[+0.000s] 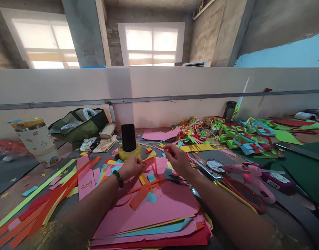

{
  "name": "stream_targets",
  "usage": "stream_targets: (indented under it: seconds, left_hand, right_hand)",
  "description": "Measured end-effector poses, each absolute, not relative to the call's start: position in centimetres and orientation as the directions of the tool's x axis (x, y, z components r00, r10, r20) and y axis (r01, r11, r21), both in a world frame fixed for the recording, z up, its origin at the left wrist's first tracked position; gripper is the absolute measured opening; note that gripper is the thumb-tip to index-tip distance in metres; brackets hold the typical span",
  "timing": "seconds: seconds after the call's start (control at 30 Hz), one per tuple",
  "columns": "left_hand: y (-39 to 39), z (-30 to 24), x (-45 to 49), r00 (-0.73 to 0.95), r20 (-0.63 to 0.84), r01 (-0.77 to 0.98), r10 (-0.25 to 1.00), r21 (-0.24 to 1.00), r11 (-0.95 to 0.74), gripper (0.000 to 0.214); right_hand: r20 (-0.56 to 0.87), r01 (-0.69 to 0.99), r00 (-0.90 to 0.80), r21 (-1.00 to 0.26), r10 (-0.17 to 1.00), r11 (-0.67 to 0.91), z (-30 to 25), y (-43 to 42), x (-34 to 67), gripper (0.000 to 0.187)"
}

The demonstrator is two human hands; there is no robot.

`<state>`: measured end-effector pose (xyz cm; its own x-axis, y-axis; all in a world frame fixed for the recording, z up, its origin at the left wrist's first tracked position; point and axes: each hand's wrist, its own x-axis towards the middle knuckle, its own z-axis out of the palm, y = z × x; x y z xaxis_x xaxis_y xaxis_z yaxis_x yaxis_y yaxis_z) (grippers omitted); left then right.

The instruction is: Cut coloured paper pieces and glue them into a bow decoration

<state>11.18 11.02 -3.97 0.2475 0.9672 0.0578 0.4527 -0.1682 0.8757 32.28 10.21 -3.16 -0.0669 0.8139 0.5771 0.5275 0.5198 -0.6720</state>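
My left hand (131, 170), with a dark green bead bracelet on the wrist, is closed on an orange paper strip (150, 160) that folds down over the stack. To its right my right hand (178, 159) is raised with the fingertips pinched together near a thin pink strip; whether they grip it is too small to tell. Beneath both hands lies a stack of pink sheets (159, 208) with blue, yellow and red layers showing at its edge. Small orange pieces (139, 197) and blue pieces (151, 198) are scattered on top. Small scissors (178, 180) lie partly under my right forearm.
A phone (128, 137) stands in a yellow tape roll (123, 153). Right are large red-handled scissors (242, 194), a pink glue gun (253, 177) and a heap of woven strips (249, 137). Left are long orange strips (44, 211), a tumbler (36, 142) and a green bag (76, 126).
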Motion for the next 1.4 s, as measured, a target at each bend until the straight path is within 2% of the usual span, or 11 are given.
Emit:
stream_targets:
  seconds: [0.07, 0.2, 0.3, 0.43, 0.53, 0.63, 0.77, 0.93, 1.03, 1.23, 1.4]
  left_hand:
    - [10.8, -3.2, 11.2, 0.299, 0.135, 0.439, 0.945, 0.859, -0.262, 0.042]
    - [9.7, -1.5, 11.9, 0.39, 0.287, 0.371, 0.875, 0.821, -0.435, 0.035]
    - [9.1, -1.0, 12.3, 0.406, 0.334, 0.325, 0.851, 0.818, -0.475, 0.029]
    - [9.8, -1.0, 11.3, 0.277, 0.361, 0.275, 0.891, 0.858, -0.433, 0.027]
    - [10.8, -1.0, 10.0, 0.201, 0.303, 0.219, 0.931, 0.913, -0.345, 0.036]
    - [11.1, -0.9, 9.3, 0.231, 0.214, 0.171, 0.949, 0.951, -0.256, 0.041]
    - [10.1, -1.0, 10.1, 0.342, 0.134, 0.186, 0.93, 0.961, -0.207, 0.038]
    - [8.1, -1.3, 12.5, 0.522, 0.075, 0.28, 0.85, 0.926, -0.254, 0.036]
    - [7.9, -1.2, 13.0, 0.517, 0.106, 0.358, 0.85, 0.874, -0.327, 0.036]
    - [8.0, 0.4, 11.3, 0.297, 0.288, 0.617, 0.91, 0.67, -0.414, 0.028]
    - [6.1, -0.6, 11.9, 0.51, 0.074, 0.774, 0.857, 0.396, -0.494, 0.01]
  right_hand:
    - [0.587, 0.523, -0.063, -0.669, 0.807, 0.528, -2.9, 10.2, 32.4, 0.018]
    - [0.565, 0.489, -0.118, -0.683, 0.817, 0.543, -2.5, 10.2, 32.4, 0.033]
    - [0.518, 0.513, -0.128, -0.695, 0.846, 0.503, -2.5, 10.6, 32.5, 0.027]
    - [0.455, 0.61, 0.008, -0.708, 0.89, 0.356, -2.8, 11.9, 33.9, 0.014]
    - [0.414, 0.693, 0.114, -0.685, 0.903, 0.226, -3.1, 12.8, 35.6, 0.008]
    - [0.39, 0.738, 0.144, -0.654, 0.91, 0.163, -3.0, 12.9, 36.8, 0.014]
    - [0.444, 0.705, 0.069, -0.655, 0.893, 0.271, -1.5, 11.4, 35.9, 0.005]
    - [0.429, 0.45, -0.201, -0.758, 0.881, 0.472, -0.6, 8.8, 31.9, 0.032]
    - [0.408, 0.272, -0.216, -0.847, 0.887, 0.456, -1.5, 8.6, 30.7, 0.029]
    - [0.367, 0.188, 0.086, -0.919, 0.926, 0.347, -2.3, 11.8, 33.6, 0.024]
    - [0.336, 0.246, 0.176, -0.925, 0.925, 0.29, -2.6, 13.1, 35.1, 0.017]
